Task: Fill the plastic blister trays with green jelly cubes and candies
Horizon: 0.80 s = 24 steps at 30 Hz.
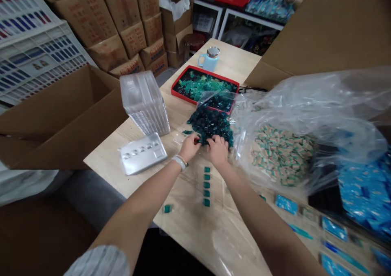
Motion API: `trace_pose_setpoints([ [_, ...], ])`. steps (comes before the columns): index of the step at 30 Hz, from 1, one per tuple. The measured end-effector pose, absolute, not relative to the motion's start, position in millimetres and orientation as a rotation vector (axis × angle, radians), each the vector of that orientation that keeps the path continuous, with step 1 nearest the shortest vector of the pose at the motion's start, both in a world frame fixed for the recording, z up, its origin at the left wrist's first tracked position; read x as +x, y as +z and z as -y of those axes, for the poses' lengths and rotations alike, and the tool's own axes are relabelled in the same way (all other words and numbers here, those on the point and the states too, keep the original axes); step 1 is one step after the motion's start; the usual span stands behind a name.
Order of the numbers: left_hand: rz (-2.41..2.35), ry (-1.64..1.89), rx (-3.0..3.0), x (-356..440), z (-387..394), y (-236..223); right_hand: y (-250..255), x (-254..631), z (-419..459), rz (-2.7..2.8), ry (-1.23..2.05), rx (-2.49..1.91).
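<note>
At the near edge of the pile (210, 123) of dark green pieces, the left hand (190, 145) and the right hand (218, 149) are held side by side, slightly apart, with both forearms stretched forward and slanted inward. The left fingers are bent and drawn together toward the thumb; the right palm is turned down, its fingers curled onto the pile. Whether a piece is pinched by either cannot be told. The pile is spread on a wooden table (186, 194), against the near side of a red-rimmed tray (186, 99), beyond which a mug (209, 61) is set. A silver case (143, 157) and clear boxes (143, 100) are placed to the left, a clear bag (293, 92) to the right; cartons (88, 15) are stacked behind. Below the hands, five green pieces are lined up in a row (207, 184), its long axis pointed from the body toward the pile.
</note>
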<state>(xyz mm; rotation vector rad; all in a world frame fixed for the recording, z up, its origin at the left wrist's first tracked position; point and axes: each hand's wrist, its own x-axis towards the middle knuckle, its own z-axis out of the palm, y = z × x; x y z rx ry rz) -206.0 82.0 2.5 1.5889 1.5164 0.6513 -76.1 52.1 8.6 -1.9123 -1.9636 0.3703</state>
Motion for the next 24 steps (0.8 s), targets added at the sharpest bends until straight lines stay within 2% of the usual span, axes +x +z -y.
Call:
trace_pose_setpoints([
  [2,-1.417,0.687,1.383,-209.0,-75.4,6.4,10.8,-75.9,-47.1,1.709,0.642,-1.797],
  [5,-1.103,0.744,0.866,-210.2,-65.7,15.5,15.8,-76.6,-44.4,1.298,1.269,-1.469],
  [7,-0.959,0.741,0.609,-208.6,-62.0,21.6,19.8,-77.5,-44.9,1.127,1.472,-1.331],
  [12,-0.905,0.72,0.429,-202.6,-59.7,33.9,33.3,-78.1,-41.4,1.134,1.256,-1.36],
  [18,-1.017,0.834,0.618,-201.8,-39.8,49.2,50.1,-78.4,-11.8,0.902,1.48,-1.34],
  [24,-1.184,0.816,1.121,-215.0,9.2,71.1,64.2,-86.3,36.9,0.648,1.643,-1.33],
])
